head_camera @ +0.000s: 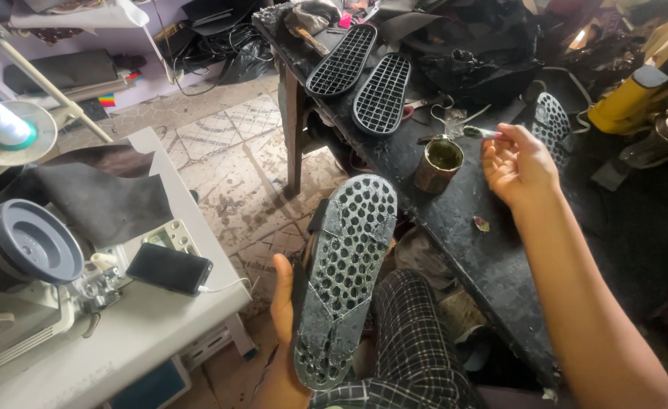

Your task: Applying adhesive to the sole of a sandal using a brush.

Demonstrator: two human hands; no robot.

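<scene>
Left hand [285,318] at bottom center grips a sole [343,276] tread-up for easy coating, right hand [517,163] pinches a brush [479,132] by the glue tin [438,163], 2 soles [364,76] waiting above.

To your left a dark-screened black phone [169,268] lies on the white surface [152,318], beside a small pale rectangular display panel [172,237]
</scene>
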